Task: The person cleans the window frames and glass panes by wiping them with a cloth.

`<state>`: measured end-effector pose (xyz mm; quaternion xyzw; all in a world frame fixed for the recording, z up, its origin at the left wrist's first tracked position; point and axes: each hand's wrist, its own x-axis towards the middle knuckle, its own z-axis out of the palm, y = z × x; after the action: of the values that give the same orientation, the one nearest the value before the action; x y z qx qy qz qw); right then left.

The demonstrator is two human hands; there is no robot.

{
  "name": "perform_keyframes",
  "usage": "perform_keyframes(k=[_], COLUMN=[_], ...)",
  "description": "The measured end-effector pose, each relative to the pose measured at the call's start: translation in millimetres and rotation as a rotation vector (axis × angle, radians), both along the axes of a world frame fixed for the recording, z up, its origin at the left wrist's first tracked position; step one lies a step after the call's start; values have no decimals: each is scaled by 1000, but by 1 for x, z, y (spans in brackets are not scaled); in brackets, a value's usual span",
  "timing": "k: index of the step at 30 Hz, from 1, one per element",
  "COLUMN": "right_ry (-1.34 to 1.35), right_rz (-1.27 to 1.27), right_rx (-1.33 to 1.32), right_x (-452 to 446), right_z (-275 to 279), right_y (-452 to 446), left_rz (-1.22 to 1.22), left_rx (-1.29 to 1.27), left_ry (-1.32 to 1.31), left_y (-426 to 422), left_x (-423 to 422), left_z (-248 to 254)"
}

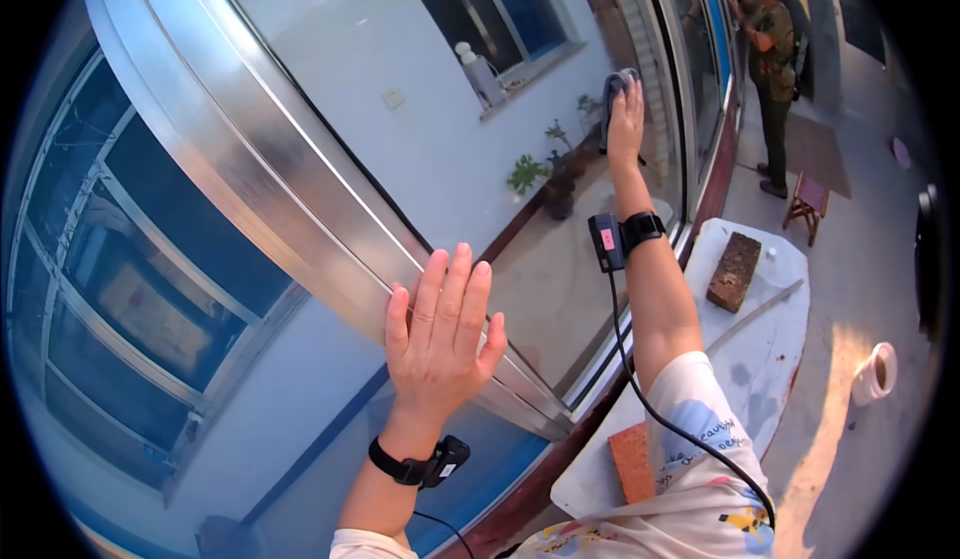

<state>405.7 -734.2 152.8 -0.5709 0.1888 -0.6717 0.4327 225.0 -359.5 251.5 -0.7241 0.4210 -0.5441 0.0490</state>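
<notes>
My left hand (438,337) lies flat with its fingers stretched out against the silver metal window frame (290,174). Nothing is held in it. Higher up and to the right, my right hand (627,124) presses a grey cloth (611,94) to the large window pane (400,79). Part of the cloth is hidden under the palm and fingers. A black strap with a small device (607,242) sits on the right wrist, and another strapped device (445,461) is on the left wrist.
Below my right arm is a white board (765,359) bearing a dark brick (734,272) and an orange brick (631,464). A white bucket (874,374) and a small folding stool (806,206) stand on the ground. Another person (772,69) is at the windows farther along.
</notes>
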Motion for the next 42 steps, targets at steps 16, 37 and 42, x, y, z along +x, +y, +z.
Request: perform_keyframes(k=[16,37,42], right_ry=[167,-538,-246], right_rz=[286,658,113], right_rx=[1296,-760,-883], right_x=[-69,-146,-162], right_z=[-268,424,263], right_y=[220,281,303], left_rz=[47,-290,-32], left_rx=[10,32,173], left_ry=[-16,205,410], left_y=[1,193,300], left_x=[0,-103,-165], left_z=[-3,-96,-159])
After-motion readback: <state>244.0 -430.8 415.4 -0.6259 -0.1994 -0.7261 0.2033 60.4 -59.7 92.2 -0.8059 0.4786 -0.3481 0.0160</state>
